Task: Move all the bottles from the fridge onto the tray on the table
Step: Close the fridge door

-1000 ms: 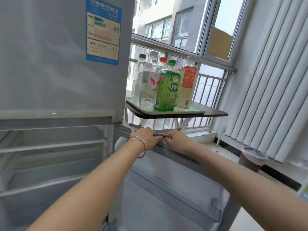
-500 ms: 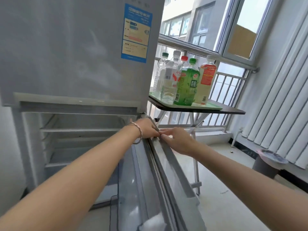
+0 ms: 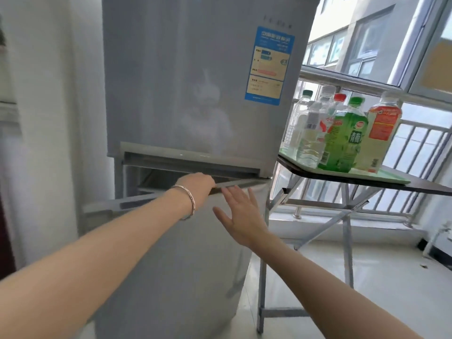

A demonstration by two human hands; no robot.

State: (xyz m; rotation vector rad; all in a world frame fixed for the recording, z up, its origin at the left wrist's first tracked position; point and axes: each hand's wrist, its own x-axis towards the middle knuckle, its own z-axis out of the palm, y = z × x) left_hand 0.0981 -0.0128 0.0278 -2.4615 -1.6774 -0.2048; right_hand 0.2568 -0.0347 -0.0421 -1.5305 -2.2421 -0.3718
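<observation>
While the left hand (image 3: 199, 185) curls over the lower fridge door's (image 3: 171, 253) top edge to close it, the right hand (image 3: 241, 215) presses spread against its front; 5 bottles (image 3: 347, 140) stand on the tray (image 3: 381, 176), up right of it on the worktop (image 3: 428, 188).

Daylight is entering from the window (image 3: 381, 42) at upper right, overexposing the panes. Fridge (image 3: 195, 81) front is showing a soft, hazy sheen with faint reflections. Bottles (image 3: 342, 133) are appearing backlit and translucent. Floor (image 3: 367, 277) is glaring pale. Wide-angle distortion is bowing verticals near the edges. Slight motion softness is affecting the whole frame; left margin is dimmer.
</observation>
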